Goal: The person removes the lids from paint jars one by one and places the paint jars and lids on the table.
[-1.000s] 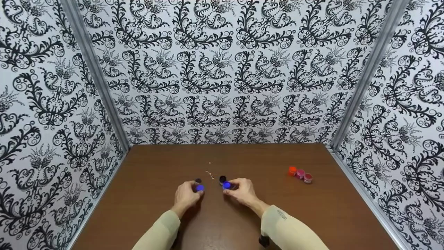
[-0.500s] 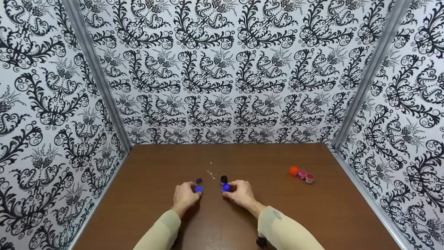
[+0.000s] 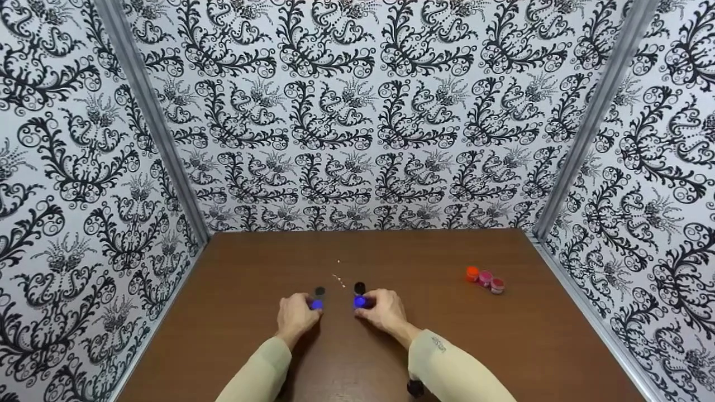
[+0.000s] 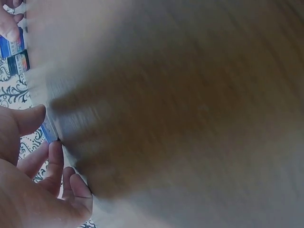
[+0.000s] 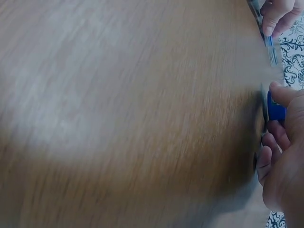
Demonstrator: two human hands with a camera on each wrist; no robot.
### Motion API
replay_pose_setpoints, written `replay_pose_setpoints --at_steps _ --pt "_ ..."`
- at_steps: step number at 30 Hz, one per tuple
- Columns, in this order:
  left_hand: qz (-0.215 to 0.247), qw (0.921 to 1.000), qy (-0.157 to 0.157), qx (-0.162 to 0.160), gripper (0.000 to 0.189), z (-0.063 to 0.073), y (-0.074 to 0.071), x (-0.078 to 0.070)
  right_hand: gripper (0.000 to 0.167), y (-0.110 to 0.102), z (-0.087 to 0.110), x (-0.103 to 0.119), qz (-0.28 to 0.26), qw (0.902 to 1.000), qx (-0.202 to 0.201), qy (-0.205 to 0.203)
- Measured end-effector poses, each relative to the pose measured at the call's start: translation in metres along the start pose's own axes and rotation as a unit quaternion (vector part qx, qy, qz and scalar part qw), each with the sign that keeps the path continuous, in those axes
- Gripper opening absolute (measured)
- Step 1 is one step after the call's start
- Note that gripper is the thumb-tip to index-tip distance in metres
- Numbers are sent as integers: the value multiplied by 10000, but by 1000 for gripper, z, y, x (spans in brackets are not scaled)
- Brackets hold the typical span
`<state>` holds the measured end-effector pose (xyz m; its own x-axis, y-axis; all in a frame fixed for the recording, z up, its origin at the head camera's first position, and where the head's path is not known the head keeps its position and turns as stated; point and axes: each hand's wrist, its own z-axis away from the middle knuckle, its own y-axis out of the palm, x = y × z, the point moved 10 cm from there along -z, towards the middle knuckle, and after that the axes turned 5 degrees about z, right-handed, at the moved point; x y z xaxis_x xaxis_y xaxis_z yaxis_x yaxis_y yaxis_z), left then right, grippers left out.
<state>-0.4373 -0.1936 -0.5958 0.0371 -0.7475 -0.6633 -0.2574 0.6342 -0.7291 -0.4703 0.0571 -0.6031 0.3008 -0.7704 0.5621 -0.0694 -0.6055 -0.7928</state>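
My left hand [image 3: 296, 314] pinches a small blue lid [image 3: 317, 305] low over the brown table. Just beyond that lid lies a dark round lid [image 3: 320, 291], thin from the side in the right wrist view. A small blue paint pot [image 3: 360, 301] is between the thumb and fingers of my right hand [image 3: 386, 310]. Right behind it stands a black paint pot [image 3: 359, 288]; its label shows in the left wrist view, where the black pot [image 4: 19, 62] sits close against the blue one. My fingers partly cover both blue pieces.
Orange [image 3: 472, 273], pink [image 3: 485, 278] and red [image 3: 497, 286] paint pots stand in a touching row at the right. Small bright specks [image 3: 338, 279] show on the table [image 3: 251, 262] beyond my hands. Patterned walls [image 3: 346, 167] enclose the table's back and sides.
Both hands have shifted slightly left and toward me with the blue lid and blue pot. The blue pot now sits more directly in front of the black one. The row at right stays put.
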Motion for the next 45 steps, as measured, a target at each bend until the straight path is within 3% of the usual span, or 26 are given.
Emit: replay_pose_setpoints --at_steps 11,25,30,45 --pt "-120 9999 31 -15 35 -1 2 1 35 2 0 2 322 9994 -7 -107" --pt "-101 9999 90 87 34 -3 1 -2 37 1 3 3 254 9996 97 28" --pt "-143 9997 54 183 36 -2 -1 -4 37 -2 5 7 176 9997 88 -152" --pt "-303 9981 498 206 45 -2 -7 -43 47 -20 2 9 -19 9983 397 -422"
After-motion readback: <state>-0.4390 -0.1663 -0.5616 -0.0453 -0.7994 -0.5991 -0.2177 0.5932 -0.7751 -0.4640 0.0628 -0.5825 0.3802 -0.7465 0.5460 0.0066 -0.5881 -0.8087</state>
